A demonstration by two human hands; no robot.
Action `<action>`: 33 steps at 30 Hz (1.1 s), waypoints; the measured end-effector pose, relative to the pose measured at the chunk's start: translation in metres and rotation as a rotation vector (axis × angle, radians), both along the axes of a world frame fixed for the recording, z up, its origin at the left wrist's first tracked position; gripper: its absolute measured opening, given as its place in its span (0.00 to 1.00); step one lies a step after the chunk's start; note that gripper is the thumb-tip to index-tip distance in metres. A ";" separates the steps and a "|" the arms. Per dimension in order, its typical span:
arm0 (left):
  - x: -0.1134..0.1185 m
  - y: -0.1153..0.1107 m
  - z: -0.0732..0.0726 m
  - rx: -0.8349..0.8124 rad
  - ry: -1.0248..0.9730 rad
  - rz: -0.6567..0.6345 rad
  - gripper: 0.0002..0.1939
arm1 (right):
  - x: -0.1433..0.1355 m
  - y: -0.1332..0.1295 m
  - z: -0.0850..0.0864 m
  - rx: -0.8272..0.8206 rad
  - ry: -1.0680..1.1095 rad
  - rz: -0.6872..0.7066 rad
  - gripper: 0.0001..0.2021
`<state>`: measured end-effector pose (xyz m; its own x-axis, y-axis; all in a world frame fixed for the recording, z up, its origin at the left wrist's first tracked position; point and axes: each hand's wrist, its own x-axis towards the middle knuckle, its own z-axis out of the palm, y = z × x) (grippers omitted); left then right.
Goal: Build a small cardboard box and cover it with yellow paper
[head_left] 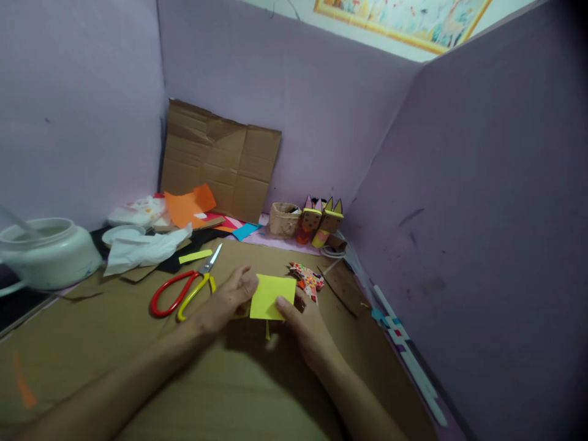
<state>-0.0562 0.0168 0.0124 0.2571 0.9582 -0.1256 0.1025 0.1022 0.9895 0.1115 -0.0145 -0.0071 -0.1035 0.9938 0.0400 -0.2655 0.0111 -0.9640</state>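
Observation:
A small yellow paper square (pixel 271 289) is held above the cardboard work surface. My right hand (pixel 309 321) grips its right side, with the thumb on top and the fingers partly hidden behind it. My left hand (pixel 234 297) is closed at the left edge of the same paper, its fingers bent and the thumb out of sight. Just left of that hand lie scissors (pixel 181 294) with one red and one yellow handle, blades pointing away. A narrow yellow paper strip (pixel 195 256) lies beyond them. Behind my right hand is a patterned paper cutout (pixel 307 277).
On the left stand a white enamel pot (pixel 50 257) and crumpled white tissue (pixel 142 252). Orange paper (pixel 186 208) lies before a leaning cardboard sheet (pixel 220 162). A woven basket (pixel 283 222) and decorated paper tubes (pixel 321 223) stand at the back. Purple walls (pixel 482 202) enclose the surface.

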 end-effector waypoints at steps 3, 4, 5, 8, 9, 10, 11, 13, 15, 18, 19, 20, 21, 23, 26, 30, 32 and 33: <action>0.014 -0.007 -0.009 0.051 -0.092 0.076 0.38 | -0.008 -0.001 -0.001 0.046 -0.066 -0.012 0.24; 0.016 -0.008 -0.011 0.062 -0.124 0.103 0.35 | -0.010 -0.001 -0.001 0.064 -0.071 -0.012 0.24; 0.018 -0.009 -0.011 0.063 -0.161 0.126 0.33 | -0.011 -0.001 0.000 0.076 -0.058 -0.007 0.24; 0.020 -0.009 -0.009 0.005 -0.312 0.178 0.30 | -0.009 -0.001 0.001 0.070 0.067 0.027 0.23; 0.021 -0.009 -0.007 -0.029 -0.374 0.191 0.29 | -0.008 -0.002 0.001 0.077 0.101 0.033 0.23; 0.022 -0.009 -0.005 -0.060 -0.433 0.201 0.28 | -0.007 -0.003 0.001 0.098 0.112 0.040 0.24; 0.023 -0.009 -0.004 -0.081 -0.480 0.214 0.28 | -0.006 -0.003 0.000 0.126 0.096 0.048 0.26; 0.026 -0.009 -0.004 -0.100 -0.532 0.259 0.27 | -0.008 -0.005 -0.001 0.161 0.026 0.061 0.33; 0.029 -0.009 -0.008 -0.086 -0.539 0.320 0.27 | -0.012 -0.007 -0.002 0.125 -0.025 0.051 0.37; 0.033 -0.009 -0.020 0.002 -0.502 0.366 0.26 | -0.020 -0.006 -0.003 0.071 -0.035 -0.049 0.37; 0.034 -0.009 -0.023 0.037 -0.482 0.347 0.25 | -0.021 -0.006 -0.003 0.078 -0.030 -0.082 0.36; 0.034 -0.010 -0.026 0.061 -0.463 0.309 0.25 | -0.021 -0.005 -0.003 0.086 -0.027 -0.111 0.34; 0.034 -0.011 -0.027 0.068 -0.443 0.258 0.25 | -0.020 -0.004 -0.003 0.088 -0.028 -0.139 0.32; 0.031 -0.011 -0.026 0.067 -0.382 0.142 0.25 | -0.014 -0.001 -0.001 0.075 -0.043 -0.206 0.29; 0.021 -0.010 -0.015 0.159 -0.247 0.065 0.27 | -0.002 0.000 0.003 0.050 -0.075 -0.243 0.29; 0.008 -0.008 -0.001 0.246 -0.165 -0.070 0.30 | 0.010 0.000 0.007 0.120 -0.094 -0.112 0.29; 0.007 -0.008 0.001 0.197 -0.213 -0.166 0.32 | 0.011 0.001 0.006 0.209 -0.051 -0.141 0.30; 0.008 -0.009 0.001 0.167 -0.251 -0.174 0.33 | 0.011 0.001 0.005 0.241 -0.022 -0.176 0.31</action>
